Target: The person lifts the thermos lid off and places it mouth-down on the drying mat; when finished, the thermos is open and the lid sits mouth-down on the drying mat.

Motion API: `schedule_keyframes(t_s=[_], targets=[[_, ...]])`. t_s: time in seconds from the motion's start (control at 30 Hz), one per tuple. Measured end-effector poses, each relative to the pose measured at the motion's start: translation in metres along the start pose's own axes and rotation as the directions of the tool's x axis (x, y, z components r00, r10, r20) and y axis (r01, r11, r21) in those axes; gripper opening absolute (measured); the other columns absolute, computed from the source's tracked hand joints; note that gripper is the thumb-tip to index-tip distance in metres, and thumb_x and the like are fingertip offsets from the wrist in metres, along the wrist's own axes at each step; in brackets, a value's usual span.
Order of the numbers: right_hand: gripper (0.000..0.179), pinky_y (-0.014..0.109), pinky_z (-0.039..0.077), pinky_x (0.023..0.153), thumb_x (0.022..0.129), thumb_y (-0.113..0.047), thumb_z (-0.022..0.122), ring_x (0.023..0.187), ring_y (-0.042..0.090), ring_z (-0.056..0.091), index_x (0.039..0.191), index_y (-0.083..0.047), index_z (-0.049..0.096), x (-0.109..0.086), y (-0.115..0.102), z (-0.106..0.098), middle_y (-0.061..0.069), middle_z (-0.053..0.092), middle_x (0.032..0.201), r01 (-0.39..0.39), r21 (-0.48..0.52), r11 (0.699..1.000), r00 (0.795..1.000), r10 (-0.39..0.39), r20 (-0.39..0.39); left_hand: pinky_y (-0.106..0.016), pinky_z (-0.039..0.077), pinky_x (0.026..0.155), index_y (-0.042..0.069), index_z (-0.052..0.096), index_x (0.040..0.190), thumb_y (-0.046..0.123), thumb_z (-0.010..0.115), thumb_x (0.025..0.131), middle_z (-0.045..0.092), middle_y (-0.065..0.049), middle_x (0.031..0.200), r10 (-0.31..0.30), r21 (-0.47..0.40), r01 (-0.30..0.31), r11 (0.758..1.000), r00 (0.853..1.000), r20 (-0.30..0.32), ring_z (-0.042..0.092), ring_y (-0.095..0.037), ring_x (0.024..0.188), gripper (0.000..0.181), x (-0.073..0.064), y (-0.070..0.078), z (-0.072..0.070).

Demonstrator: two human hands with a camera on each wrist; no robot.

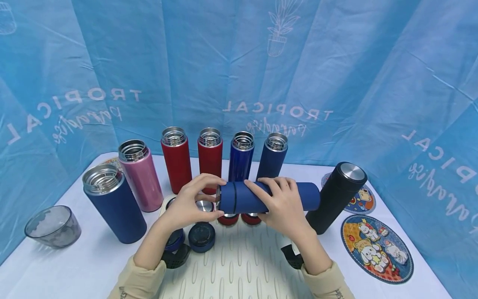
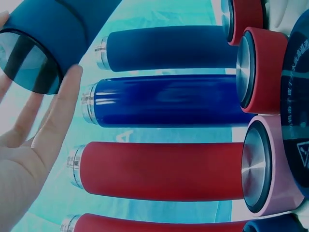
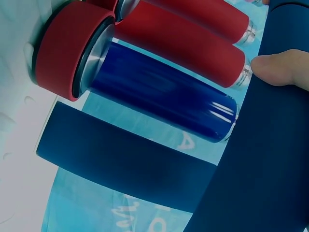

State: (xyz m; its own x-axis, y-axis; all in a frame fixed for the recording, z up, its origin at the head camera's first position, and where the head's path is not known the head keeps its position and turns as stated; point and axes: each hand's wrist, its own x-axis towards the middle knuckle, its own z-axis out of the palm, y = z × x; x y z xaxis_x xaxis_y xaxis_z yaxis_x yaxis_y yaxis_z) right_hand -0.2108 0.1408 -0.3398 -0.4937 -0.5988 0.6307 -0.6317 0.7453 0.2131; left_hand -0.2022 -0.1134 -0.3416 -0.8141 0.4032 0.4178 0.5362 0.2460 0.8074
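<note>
A matte dark blue thermos (image 1: pixel 308 197) lies sideways in the air in front of my chest, its capped end toward the left. My left hand (image 1: pixel 188 203) grips the blue lid (image 1: pixel 228 197), with the thumb below and the fingers above. In the left wrist view the lid's shiny round top (image 2: pixel 26 63) faces the palm. My right hand (image 1: pixel 284 207) holds the body from the near side, fingers wrapped over the top. A dark seam separates lid and body. Behind the thermos stand two uncapped red bottles (image 1: pixel 176 166), a glossy blue bottle (image 1: pixel 240 162) and a matte blue bottle (image 1: pixel 272 161).
An uncapped pink bottle (image 1: pixel 143 180), a wide blue bottle (image 1: pixel 117 209) and a grey glass bowl (image 1: pixel 54 227) stand at left. Several loose lids (image 1: pixel 202 237) lie on a ridged cream mat (image 1: pixel 239 265). A capped black thermos (image 1: pixel 336 199) and cartoon coasters (image 1: pixel 377 249) are at right.
</note>
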Motion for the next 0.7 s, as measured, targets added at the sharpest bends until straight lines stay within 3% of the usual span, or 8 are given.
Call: schedule_keyframes(t_s=[0.2, 0.33, 0.43, 0.57, 0.7], targets=[[0.087, 0.05, 0.041, 0.086, 0.054, -0.036, 0.087, 0.099, 0.032, 0.053, 0.132, -0.028, 0.049, 0.0, -0.001, -0.0009, 0.009, 0.059, 0.114, -0.004, 0.005, 1.0, 1.0, 0.004, 0.006, -0.029, 0.056, 0.068, 0.017, 0.05, 0.125, 0.014, 0.077, 0.073, 0.052, -0.01, 0.114, -0.17, 0.011, 0.17, 0.985, 0.985, -0.035, 0.057, -0.03, 0.097, 0.059, 0.0002, 0.0001, 0.0018], [0.087, 0.05, 0.041, 0.086, 0.054, -0.036, 0.087, 0.099, 0.032, 0.053, 0.132, -0.028, 0.049, 0.0003, -0.0011, -0.0013, 0.009, 0.059, 0.114, 0.001, 0.0, 1.0, 1.0, -0.001, 0.008, -0.03, 0.056, 0.064, 0.019, 0.049, 0.126, 0.018, 0.075, 0.076, 0.053, -0.011, 0.114, -0.224, 0.009, 0.225, 0.974, 0.974, -0.038, 0.057, -0.029, 0.096, 0.057, 0.0008, 0.0006, 0.0023], [0.088, 0.05, 0.041, 0.086, 0.054, -0.036, 0.087, 0.099, 0.032, 0.053, 0.132, -0.028, 0.049, 0.0002, -0.0003, -0.0015, 0.009, 0.059, 0.114, 0.001, 0.004, 1.0, 1.0, -0.001, 0.008, -0.037, 0.054, 0.076, 0.019, 0.046, 0.129, 0.02, 0.077, 0.074, 0.05, -0.009, 0.12, -0.181, 0.05, 0.183, 0.982, 0.983, -0.038, 0.055, -0.026, 0.103, 0.063, 0.0009, 0.001, 0.0024], [0.088, 0.05, 0.04, 0.086, 0.053, -0.033, 0.088, 0.099, 0.032, 0.053, 0.132, -0.028, 0.049, -0.0005, 0.002, -0.0019, 0.01, 0.059, 0.115, -0.012, 0.013, 1.0, 1.0, 0.012, 0.004, -0.047, 0.045, 0.094, 0.017, 0.045, 0.13, 0.018, 0.081, 0.068, 0.04, -0.006, 0.133, -0.031, 0.111, 0.034, 0.993, 0.999, -0.03, 0.044, -0.025, 0.119, 0.072, 0.0002, 0.0006, 0.0022], [0.088, 0.05, 0.04, 0.086, 0.052, -0.033, 0.088, 0.097, 0.033, 0.053, 0.131, -0.027, 0.05, -0.0015, 0.0042, -0.0019, 0.01, 0.059, 0.114, -0.016, 0.006, 1.0, 1.0, 0.016, -0.005, -0.046, 0.045, 0.093, 0.016, 0.053, 0.122, 0.009, 0.081, 0.067, 0.04, -0.004, 0.133, 0.08, 0.1, -0.078, 0.992, 0.997, -0.009, 0.043, -0.023, 0.121, 0.062, -0.0005, 0.0019, 0.0022]])
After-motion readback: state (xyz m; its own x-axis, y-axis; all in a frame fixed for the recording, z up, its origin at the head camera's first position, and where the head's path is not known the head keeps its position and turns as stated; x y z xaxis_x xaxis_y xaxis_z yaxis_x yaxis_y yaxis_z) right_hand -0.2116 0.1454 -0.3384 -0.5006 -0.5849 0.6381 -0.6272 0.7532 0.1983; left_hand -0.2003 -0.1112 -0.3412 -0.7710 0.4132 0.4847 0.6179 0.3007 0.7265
